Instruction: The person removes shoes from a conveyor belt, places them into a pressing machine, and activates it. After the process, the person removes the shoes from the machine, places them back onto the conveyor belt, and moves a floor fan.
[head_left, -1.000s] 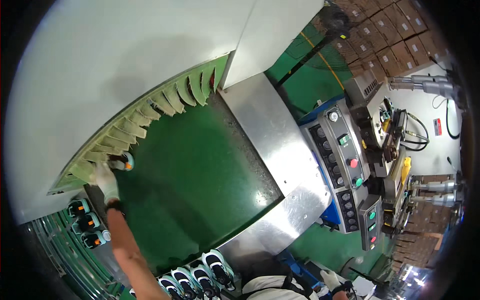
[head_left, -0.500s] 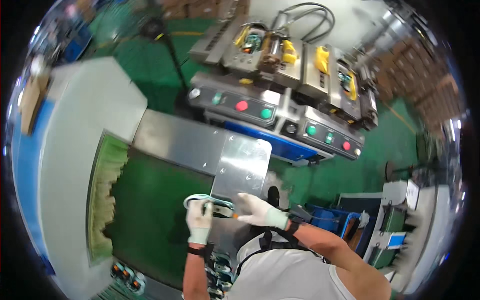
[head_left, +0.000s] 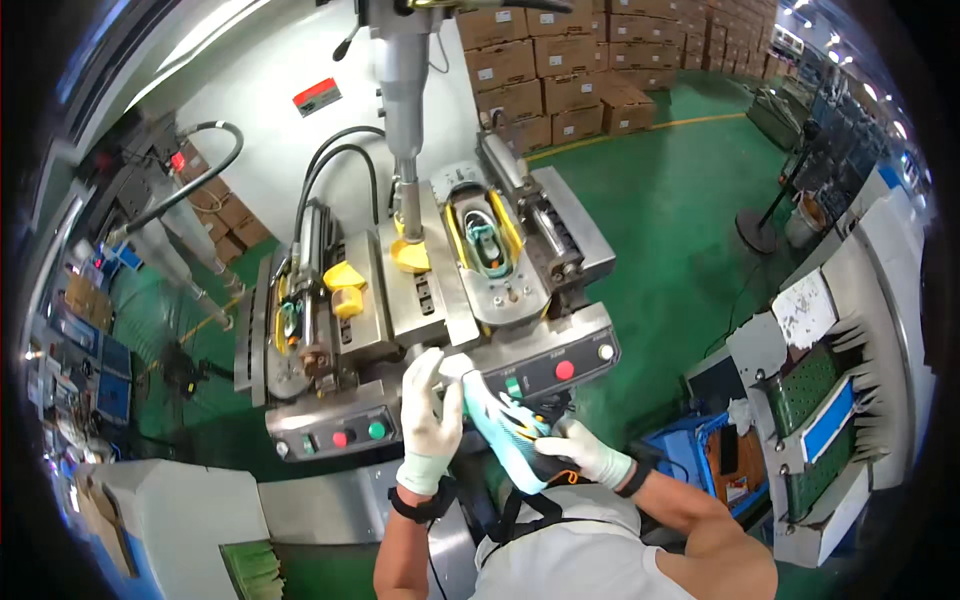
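Note:
A light blue sports shoe [head_left: 505, 425] with black and yellow markings and orange loops is held in front of me, slanting down to the right. My right hand [head_left: 592, 453], in a white glove, is closed on its dark collar end. My left hand [head_left: 432, 415], gloved too, is beside the other end of the shoe. Its fingers are stretched up and spread, with nothing held. Just beyond my hands stands a metal press machine with a control panel [head_left: 590, 345]. Another teal shoe [head_left: 486, 245] sits in the machine's right-hand mould [head_left: 520, 290], between yellow side pads.
A vertical press rod [head_left: 402, 90] comes down over the machine's middle, above a yellow pad [head_left: 409, 256]. A conveyor with a brush curtain [head_left: 255, 572] is at lower left. A rack machine [head_left: 850, 290] and a blue bin [head_left: 680, 450] are on the right. Cartons [head_left: 560, 75] are stacked behind.
My view has swung from the conveyor to the press machine. The shoe has moved with my hands to the machine's front. My left hand has let go of it; my right hand now grips it.

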